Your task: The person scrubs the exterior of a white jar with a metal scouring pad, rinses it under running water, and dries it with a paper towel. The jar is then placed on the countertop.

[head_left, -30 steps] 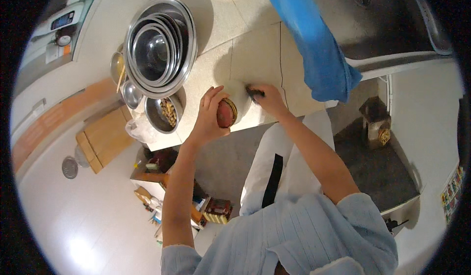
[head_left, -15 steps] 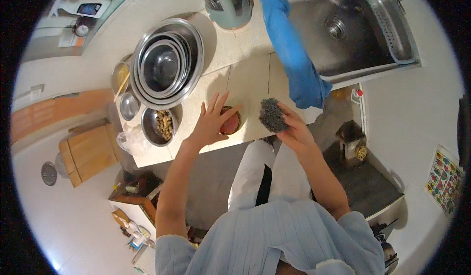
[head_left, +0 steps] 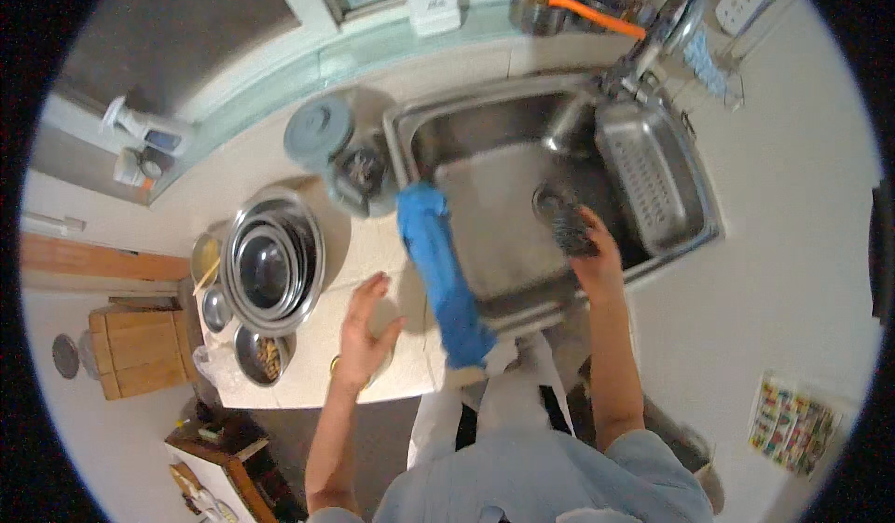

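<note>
My right hand (head_left: 601,260) grips a grey steel-wool scrubber (head_left: 570,232) over the near right part of the metal sink (head_left: 494,234), close to the drain. Above the counter, my left hand (head_left: 362,337) is open and holds nothing, its thumb apart from the fingers. Under its wrist, only the yellowish rim of a small round object (head_left: 335,365) shows; the hand covers the rest. A blue cloth (head_left: 449,285) hangs over the sink's left edge and reaches down to the counter front, right of my left hand.
Nested steel bowls (head_left: 266,267) stand at the left of the counter (head_left: 359,253), beside a steel bowl of brownish pieces (head_left: 268,360). A pale green blender jug (head_left: 364,183) stands left of the sink. The faucet (head_left: 643,52) and a perforated tray (head_left: 648,178) are at its right.
The view has swung toward the sink. My right hand has carried the scrubber from above the counter to over the sink. My left hand has come off the small round object.
</note>
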A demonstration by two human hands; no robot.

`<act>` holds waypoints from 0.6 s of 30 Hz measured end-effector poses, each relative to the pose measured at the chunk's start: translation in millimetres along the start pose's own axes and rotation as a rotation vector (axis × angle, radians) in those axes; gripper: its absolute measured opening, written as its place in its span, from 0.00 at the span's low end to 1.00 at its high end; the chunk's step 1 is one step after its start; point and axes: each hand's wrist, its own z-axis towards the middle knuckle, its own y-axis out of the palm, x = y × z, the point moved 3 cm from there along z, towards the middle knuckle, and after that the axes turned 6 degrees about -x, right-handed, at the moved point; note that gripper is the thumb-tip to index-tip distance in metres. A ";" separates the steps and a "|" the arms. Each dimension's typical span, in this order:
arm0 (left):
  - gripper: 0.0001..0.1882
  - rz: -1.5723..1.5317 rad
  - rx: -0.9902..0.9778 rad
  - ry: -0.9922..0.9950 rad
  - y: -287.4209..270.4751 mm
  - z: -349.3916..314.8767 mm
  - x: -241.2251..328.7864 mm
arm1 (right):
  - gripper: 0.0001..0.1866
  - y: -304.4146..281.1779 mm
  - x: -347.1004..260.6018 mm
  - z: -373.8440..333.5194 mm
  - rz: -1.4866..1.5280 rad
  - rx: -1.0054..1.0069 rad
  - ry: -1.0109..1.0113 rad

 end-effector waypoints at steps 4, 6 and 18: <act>0.26 0.107 -0.106 0.083 67.4 84.5 67.8 | 0.23 -41.7 -126.7 91.3 -0.401 0.146 -0.289; 0.26 0.129 -0.190 0.176 99.0 116.2 92.4 | 0.22 -57.4 -182.0 145.0 -0.453 0.130 -0.378; 0.25 -0.843 -0.189 -0.188 208.2 241.2 144.2 | 0.16 -119.9 -238.9 232.0 -0.432 0.170 -0.208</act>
